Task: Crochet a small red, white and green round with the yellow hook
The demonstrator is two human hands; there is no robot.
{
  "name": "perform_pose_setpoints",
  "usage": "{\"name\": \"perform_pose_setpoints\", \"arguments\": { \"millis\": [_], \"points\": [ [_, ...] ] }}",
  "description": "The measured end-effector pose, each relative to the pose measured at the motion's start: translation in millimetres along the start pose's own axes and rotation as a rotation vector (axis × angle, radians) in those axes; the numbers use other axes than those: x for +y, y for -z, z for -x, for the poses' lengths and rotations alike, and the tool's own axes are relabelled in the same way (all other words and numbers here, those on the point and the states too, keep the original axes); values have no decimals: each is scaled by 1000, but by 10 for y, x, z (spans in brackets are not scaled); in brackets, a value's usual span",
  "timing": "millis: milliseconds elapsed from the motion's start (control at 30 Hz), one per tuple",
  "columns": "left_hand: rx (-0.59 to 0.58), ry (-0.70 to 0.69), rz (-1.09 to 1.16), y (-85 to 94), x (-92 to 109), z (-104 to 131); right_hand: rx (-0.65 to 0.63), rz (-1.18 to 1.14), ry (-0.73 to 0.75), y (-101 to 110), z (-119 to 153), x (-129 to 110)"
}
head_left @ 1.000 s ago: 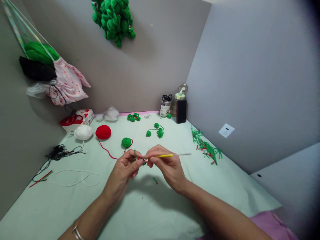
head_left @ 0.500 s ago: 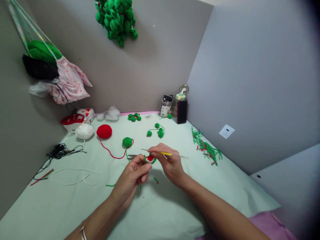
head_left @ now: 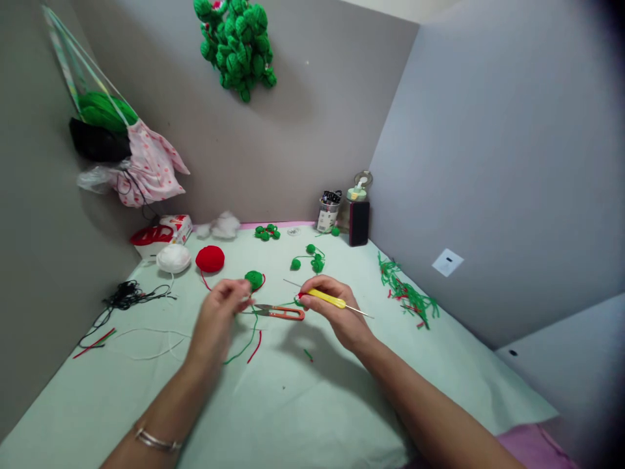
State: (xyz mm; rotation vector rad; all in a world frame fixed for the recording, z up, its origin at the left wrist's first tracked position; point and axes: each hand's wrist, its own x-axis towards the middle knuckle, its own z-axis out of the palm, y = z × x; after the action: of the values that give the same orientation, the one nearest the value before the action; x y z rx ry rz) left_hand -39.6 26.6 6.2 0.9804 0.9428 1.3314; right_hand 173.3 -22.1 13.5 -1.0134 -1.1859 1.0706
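My right hand [head_left: 336,312] grips a crochet hook [head_left: 327,298] with a yellow handle, its thin metal tip pointing left. The same fingers pinch a small red, white and green crochet piece [head_left: 299,299], mostly covered by them. My left hand [head_left: 217,319], slightly blurred, is closed at the fingertips beside the green yarn ball [head_left: 253,280]; what it pinches is unclear. Orange-handled thread snips [head_left: 283,313] lie between the hands. Green yarn [head_left: 250,342] curves down near the left hand, and a short red strand [head_left: 254,346] lies beside it.
A red yarn ball [head_left: 209,259] and white yarn ball [head_left: 173,258] sit back left, near tangled black yarn [head_left: 127,294]. Small green crocheted balls [head_left: 317,263] lie behind the hands. Yarn scraps [head_left: 407,293] are heaped right. A phone [head_left: 359,223] and pen holder [head_left: 328,213] stand at the back.
My left hand has let go of the crochet piece and moved left toward the green yarn ball. The piece stays in my right hand with the hook. The snips now show fully.
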Motion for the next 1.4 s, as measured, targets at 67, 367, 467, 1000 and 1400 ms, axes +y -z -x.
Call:
{"name": "perform_pose_setpoints", "arguments": {
  "millis": [67, 367, 467, 1000, 1400],
  "points": [
    [146, -93, 26, 150, 46, -137, -18, 5, -4, 2, 12, -25],
    [-270, 148, 10, -222, -135, 228, -187, 280, 185, -81, 146, -1],
    [-334, 213, 80, -301, -144, 318, -227, 214, 143, -64, 123, 16],
    [-366, 379, 235, -253, -198, 311, -61, 32, 66, -61, 21, 111],
    [-401, 408, 235, -231, -196, 259, -125, -173, -108, -69, 6, 158]
  ]
}}
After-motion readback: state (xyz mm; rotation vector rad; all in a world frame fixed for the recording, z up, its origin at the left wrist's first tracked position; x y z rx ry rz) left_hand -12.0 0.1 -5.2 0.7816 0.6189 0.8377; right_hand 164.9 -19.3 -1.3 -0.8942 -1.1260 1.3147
